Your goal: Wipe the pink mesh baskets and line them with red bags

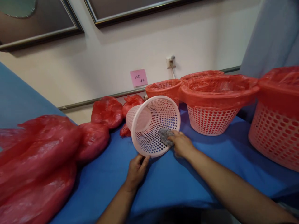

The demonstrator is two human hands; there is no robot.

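A white perforated plastic wastebasket (143,118) lies tilted over the blue cloth, its round mouth turned toward me. At the lower rim, my left hand (136,171) grips the basket's edge, thumb on the rim and fingers partly hidden beneath. My right hand (182,143) is closed on a grey rag (166,136), pressed against the inner wall near the right side of the mouth. Nothing lies inside the basket apart from the rag and fingertips.
Filled red plastic bags (39,155) crowd the left side. Several perforated baskets lined with red bags, one a white-looking basket (212,119), stand at right and behind. Blue cloth (105,186) covers the table. A pink note (139,77) and a socket (171,63) are on the wall.
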